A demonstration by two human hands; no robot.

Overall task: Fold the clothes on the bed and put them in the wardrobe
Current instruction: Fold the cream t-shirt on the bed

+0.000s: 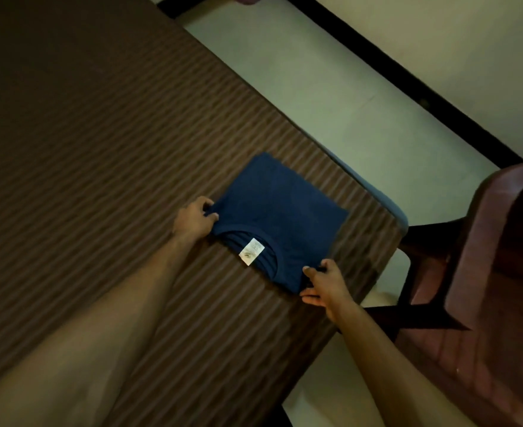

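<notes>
A dark blue T-shirt lies folded into a compact rectangle on the bed, near its right edge. Its collar faces me, with a white label showing inside the neck. My left hand pinches the shirt's near left corner. My right hand pinches the near right corner, thumb on top. Both forearms reach in from the bottom of the view.
The bed is covered with a brown striped sheet. A reddish-brown plastic chair stands close to the bed's right side. Pale floor tiles run between the bed and a wall with a black skirting strip.
</notes>
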